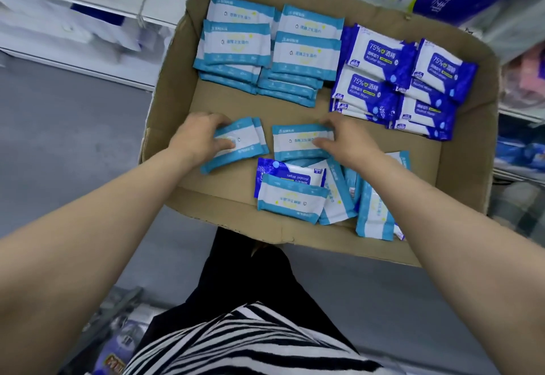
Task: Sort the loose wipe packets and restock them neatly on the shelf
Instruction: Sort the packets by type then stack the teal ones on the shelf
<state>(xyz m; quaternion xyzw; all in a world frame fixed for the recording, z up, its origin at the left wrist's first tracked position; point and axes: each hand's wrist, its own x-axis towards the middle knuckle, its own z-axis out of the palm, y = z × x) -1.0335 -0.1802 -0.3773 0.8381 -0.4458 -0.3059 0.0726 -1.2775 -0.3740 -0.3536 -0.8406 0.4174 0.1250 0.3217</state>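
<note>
Nearest in the cardboard box, a loose heap of wipe packets lies jumbled at the near right. Just beyond, the left hand grips a small stack of light-blue packets, while the right hand pinches a single light-blue packet. At the far side sit sorted light-blue stacks and, to their right, dark-blue alcohol wipe stacks.

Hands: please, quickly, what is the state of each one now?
Left hand: grips a small stack of light-blue packets.
Right hand: fingers curled on a single light-blue packet, gripping it at its right end.
</note>
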